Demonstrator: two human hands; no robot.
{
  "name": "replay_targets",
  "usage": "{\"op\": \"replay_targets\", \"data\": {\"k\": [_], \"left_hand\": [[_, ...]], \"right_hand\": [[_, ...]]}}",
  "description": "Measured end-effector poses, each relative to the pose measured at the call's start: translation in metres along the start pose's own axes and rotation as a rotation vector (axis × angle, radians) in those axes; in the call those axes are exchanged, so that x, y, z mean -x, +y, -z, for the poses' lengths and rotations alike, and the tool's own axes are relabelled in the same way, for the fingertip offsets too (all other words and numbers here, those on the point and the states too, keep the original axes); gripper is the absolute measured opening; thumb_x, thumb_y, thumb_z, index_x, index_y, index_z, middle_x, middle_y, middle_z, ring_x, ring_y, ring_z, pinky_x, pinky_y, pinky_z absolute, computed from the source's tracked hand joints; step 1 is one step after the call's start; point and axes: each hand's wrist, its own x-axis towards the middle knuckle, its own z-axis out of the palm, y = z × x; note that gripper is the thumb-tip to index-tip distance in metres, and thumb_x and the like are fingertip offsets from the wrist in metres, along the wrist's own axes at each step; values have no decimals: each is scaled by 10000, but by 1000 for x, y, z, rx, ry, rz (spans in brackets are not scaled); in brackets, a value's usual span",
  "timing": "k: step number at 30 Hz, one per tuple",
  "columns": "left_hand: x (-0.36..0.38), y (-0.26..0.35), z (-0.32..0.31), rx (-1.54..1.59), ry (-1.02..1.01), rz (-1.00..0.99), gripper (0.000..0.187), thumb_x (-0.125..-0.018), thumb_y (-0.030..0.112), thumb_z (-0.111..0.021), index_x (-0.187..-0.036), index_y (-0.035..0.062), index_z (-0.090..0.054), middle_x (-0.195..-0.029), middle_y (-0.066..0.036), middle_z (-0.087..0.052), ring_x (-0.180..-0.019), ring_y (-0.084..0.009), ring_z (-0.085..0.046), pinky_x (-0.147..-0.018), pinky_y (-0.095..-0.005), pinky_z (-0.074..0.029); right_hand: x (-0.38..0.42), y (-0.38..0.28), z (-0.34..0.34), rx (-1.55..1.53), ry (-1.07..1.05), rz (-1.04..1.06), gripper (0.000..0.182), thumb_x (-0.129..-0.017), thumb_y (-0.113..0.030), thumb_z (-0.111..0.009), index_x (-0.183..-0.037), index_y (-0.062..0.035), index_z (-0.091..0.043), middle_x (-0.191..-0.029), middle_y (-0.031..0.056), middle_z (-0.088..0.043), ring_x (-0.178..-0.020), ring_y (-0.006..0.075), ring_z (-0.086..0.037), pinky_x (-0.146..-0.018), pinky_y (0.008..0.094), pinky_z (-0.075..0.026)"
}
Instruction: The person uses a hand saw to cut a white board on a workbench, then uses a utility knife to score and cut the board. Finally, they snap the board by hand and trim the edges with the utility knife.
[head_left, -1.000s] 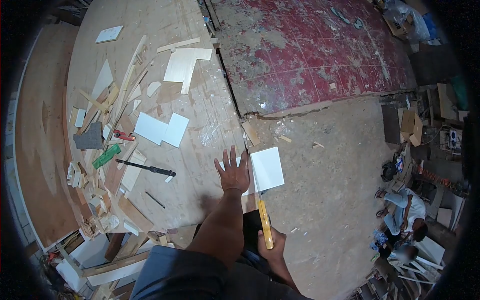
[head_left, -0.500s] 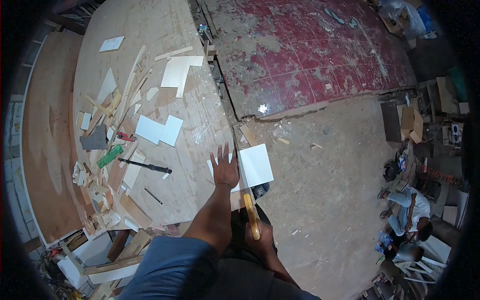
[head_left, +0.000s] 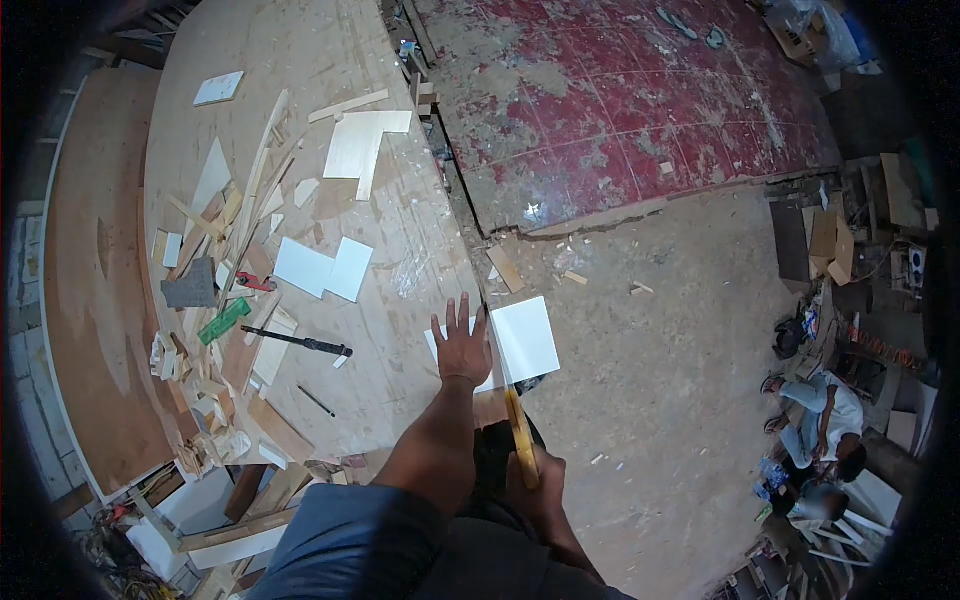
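Plywood bench (head_left: 395, 225) at left is strewn with offcuts; bare concrete floor (head_left: 660, 370) is seen at right. Yellow saw handle (head_left: 520, 435) is clamped in the right hand (head_left: 537, 488), fingers wrapped round. Blade is pointed away from the body, set across the white board (head_left: 528, 338); depth of cut can't be told. Board is laid over the bench edge, one part overhanging. Its bench-side part is pressed under the left hand (head_left: 462, 350), palm down, fingers apart, nothing gripped. Farther left on the bench: stepped white piece (head_left: 345, 270), black rod-like tool (head_left: 297, 341), green object (head_left: 224, 320), grey pad (head_left: 190, 284). At far right a person in a white top (head_left: 847, 412) is seen.
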Motion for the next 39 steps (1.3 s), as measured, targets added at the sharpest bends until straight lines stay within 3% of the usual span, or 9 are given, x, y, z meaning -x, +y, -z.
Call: {"op": "replay_targets", "data": {"k": [3,5,12,14,25,28,30,32,39], "left_hand": [[-3,-1,-4,-23,10,-4,675,-927,336,-511,-1549,123,-358,-1680,-144,-113,-1552,-350,-66,-1212,-612,7],[-4,0,-5,-71,-28,24,660,-942,351,-518,-1556,181,-349,-1690,-122,-75,-1554,-344,-59,-1205,-619,-12],[-1,4,6,-109,-121,31,658,-939,359,-510,-1553,177,-360,-1689,-117,-83,-1552,-342,-61,-1207,-617,-11],[0,1,-4,-128,-1,18,670,-946,360,-499,-1569,185,-325,-1688,-114,-89,-1551,-338,-61,-1210,-609,-5],[4,1,-2,-37,94,-18,640,-956,300,-495,-1556,141,-339,-1677,-128,-129,-1542,-350,-94,-1213,-599,-48],[3,0,-6,-29,119,-27,645,-958,304,-492,-1563,153,-325,-1675,-130,-135,-1540,-352,-103,-1211,-600,-53],[3,-1,-6,-9,118,-26,648,-958,303,-492,-1566,160,-319,-1674,-131,-139,-1539,-353,-107,-1210,-600,-56],[2,1,-4,-74,64,7,691,-947,344,-532,-1580,214,-287,-1681,-111,-131,-1550,-329,-88,-1212,-604,-29],[2,-1,-6,2,96,-23,667,-947,309,-508,-1568,163,-313,-1672,-125,-148,-1540,-343,-112,-1210,-598,-44]], "right_hand": [[-6,-10,2,4,-37,-106,206,-890,-90,-662,-734,-36,-538,-595,143,-535,-499,266,-575,-495,361,-434],[-3,-8,-2,5,-46,-74,204,-889,-92,-669,-740,-36,-541,-591,131,-531,-495,235,-555,-495,358,-428],[16,21,-18,-78,-28,-38,210,-887,-101,-660,-733,-39,-532,-593,134,-526,-493,247,-554,-495,366,-429],[20,32,-10,29,-28,17,221,-890,-122,-652,-730,-38,-525,-594,145,-510,-488,252,-545,-498,365,-428],[23,10,3,73,-31,-62,222,-881,-129,-649,-723,-23,-535,-595,147,-526,-495,255,-559,-518,366,-447],[4,0,-1,-42,29,-120,220,-858,-125,-672,-713,-14,-551,-585,145,-542,-501,240,-573,-523,366,-453],[9,3,-1,-37,3,-203,184,-842,-145,-689,-764,-4,-600,-661,209,-619,-600,345,-676,-577,400,-516],[10,3,-2,-25,2,-194,178,-842,-142,-689,-771,-2,-603,-660,211,-622,-595,344,-675,-579,400,-517],[11,5,3,-25,-29,-181,205,-844,-131,-696,-741,-2,-574,-602,172,-577,-522,295,-629,-536,379,-486]]}}
